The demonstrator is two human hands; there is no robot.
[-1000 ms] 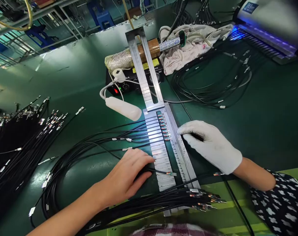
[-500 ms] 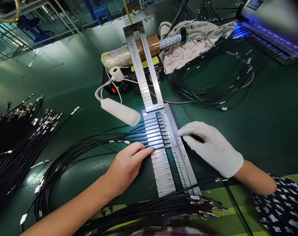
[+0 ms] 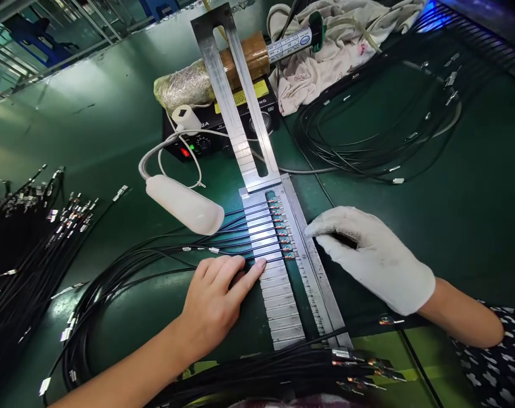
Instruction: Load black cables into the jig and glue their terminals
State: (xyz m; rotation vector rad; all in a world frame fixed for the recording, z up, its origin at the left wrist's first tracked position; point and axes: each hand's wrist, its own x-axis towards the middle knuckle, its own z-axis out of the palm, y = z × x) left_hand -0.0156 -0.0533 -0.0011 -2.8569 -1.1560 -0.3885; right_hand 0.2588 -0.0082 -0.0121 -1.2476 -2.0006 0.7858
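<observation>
A metal slotted jig [image 3: 282, 300] lies on the table. Several black cables [image 3: 235, 241] run side by side across its upper part, their stripped ends with small connectors [image 3: 282, 225] in a row over the slot. My bare left hand [image 3: 217, 294] presses a fingertip on the lowest cable at the jig's left edge; its other fingers are curled, partly hiding the cable. My right hand [image 3: 370, 255], in a white glove, has its fingertips brought together against the jig's right edge. Hinged up from the jig's far end is a slotted metal cover [image 3: 244, 107].
A white cylindrical lamp [image 3: 184, 204] lights the jig. Behind it stand a black control box [image 3: 210, 139] and a wrapped syringe tool [image 3: 289, 45] beside a cloth [image 3: 308, 85]. Cable bundles lie left [image 3: 32, 243], at back right [image 3: 337, 153] and in front [image 3: 261, 371].
The view has shifted a little closer, so the lamp and box appear farther left. My left hand's fingers have shifted slightly; the fingertip stays on the cable. My right hand stays at the jig's edge.
</observation>
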